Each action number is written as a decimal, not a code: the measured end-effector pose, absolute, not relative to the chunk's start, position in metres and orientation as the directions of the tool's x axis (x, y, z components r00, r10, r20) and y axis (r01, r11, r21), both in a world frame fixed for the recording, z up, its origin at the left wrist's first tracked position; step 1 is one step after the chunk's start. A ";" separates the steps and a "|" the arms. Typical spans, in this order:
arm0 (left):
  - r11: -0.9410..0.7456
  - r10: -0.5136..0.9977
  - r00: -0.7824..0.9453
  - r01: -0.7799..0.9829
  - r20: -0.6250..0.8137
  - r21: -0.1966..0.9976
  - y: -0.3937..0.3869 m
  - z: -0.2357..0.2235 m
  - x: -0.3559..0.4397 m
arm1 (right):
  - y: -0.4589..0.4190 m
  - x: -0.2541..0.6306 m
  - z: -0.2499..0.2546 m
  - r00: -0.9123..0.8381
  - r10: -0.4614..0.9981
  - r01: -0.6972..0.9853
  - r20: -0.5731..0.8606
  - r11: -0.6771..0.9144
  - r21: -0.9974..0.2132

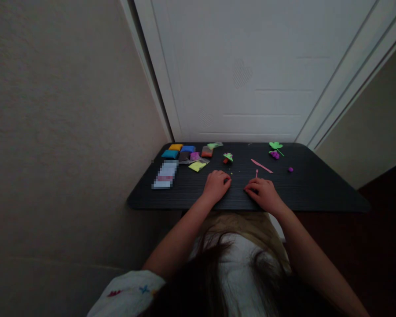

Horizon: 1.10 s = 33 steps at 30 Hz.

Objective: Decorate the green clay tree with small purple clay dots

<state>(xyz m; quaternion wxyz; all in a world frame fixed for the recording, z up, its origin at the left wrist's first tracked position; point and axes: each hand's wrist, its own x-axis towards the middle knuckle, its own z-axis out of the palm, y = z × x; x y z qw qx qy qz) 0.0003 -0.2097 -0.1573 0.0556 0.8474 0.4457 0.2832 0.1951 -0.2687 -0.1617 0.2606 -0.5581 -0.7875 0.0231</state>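
Both my hands rest on the near part of a small black table (317,193). My left hand (217,185) is curled, its fingertips pinched on a tiny yellow bit of clay. My right hand (264,193) is closed around the lower end of a thin pink tool (256,173) that sticks up from its fingers. Just beyond my hands stand a small green and red clay figure (227,157) and a flat pink modelling stick (261,166).
Several coloured clay packets (188,155) lie at the table's far left, beside a blurred white card (165,174). A green clay leaf with purple balls (275,149) and a lone purple ball (290,169) sit at the far right. A white door (251,70) stands behind; a wall is on the left.
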 end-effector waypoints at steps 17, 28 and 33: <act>-0.597 0.790 0.450 0.718 0.416 0.358 -0.212 -0.155 0.001 | -0.266 0.198 -0.159 -0.208 0.891 0.819 0.403 0.384 -0.427; -0.609 0.784 0.469 0.708 0.407 0.357 -0.211 -0.155 0.001 | -0.266 0.201 -0.161 -0.162 0.893 0.801 0.421 0.368 -0.472; -0.615 0.780 0.473 0.703 0.411 0.357 -0.212 -0.154 0.001 | -0.266 0.202 -0.162 -0.147 0.893 0.792 0.426 0.364 -0.489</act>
